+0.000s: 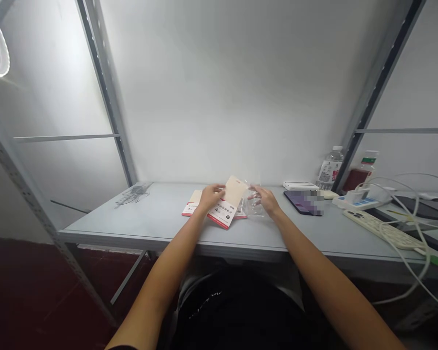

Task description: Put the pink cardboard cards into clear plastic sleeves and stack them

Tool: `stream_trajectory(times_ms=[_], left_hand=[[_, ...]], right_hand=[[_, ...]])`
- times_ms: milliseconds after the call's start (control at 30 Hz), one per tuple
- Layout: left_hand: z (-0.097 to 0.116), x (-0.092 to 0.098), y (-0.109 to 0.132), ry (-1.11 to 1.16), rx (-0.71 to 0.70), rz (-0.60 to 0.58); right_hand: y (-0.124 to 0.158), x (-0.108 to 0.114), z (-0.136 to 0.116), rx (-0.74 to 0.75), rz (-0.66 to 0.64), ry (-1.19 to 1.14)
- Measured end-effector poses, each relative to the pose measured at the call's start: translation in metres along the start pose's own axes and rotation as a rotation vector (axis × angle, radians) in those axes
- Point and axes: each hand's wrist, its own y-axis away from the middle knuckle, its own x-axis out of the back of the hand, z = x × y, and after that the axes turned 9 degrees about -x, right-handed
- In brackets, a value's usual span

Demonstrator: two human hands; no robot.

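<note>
My left hand (210, 197) grips the left edge of a ruler set packet (224, 209), a flat beige and white card with a red strip and Chinese print, tilted above the table. Under and beside it lie more such packets (190, 206), partly covered by the hand and the held one. My right hand (264, 199) has its fingers bent on a crinkled clear plastic bag (254, 208) at the packet's right edge. Whether the bag still surrounds part of the packet I cannot make out.
A tangle of thin clear film or wire (133, 193) lies at the table's left. Rightward are a phone or tablet (302, 202), a white box-like device (300, 185), bottles (330, 167), a power strip (357, 200), a keyboard (383, 229) and loose white cables (425, 243). Metal posts (104, 92) frame the table.
</note>
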Motion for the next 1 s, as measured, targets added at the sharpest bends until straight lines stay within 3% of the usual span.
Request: stream_trajectory(times_ms=[133, 400, 567, 867, 1000], left_hand=[[0.004, 0.002, 0.001, 0.174, 0.006, -0.013], [0.007, 0.005, 0.0, 0.444, 0.007, -0.059], [0.006, 0.004, 0.001, 0.405, 0.035, -0.133], [-0.003, 0.003, -0.002, 0.228, 0.044, 0.05], [0.003, 0.005, 0.002, 0.192, 0.013, 0.005]], right_hand=[[0.0, 0.002, -0.003, 0.024, -0.05, -0.238], [0.001, 0.008, -0.011, 0.018, -0.098, -0.269], [0.0, 0.009, -0.011, 0.022, -0.066, -0.329], [0.007, -0.001, -0.01, -0.154, -0.238, -0.341], [0.01, -0.001, -0.01, -0.176, -0.308, -0.297]])
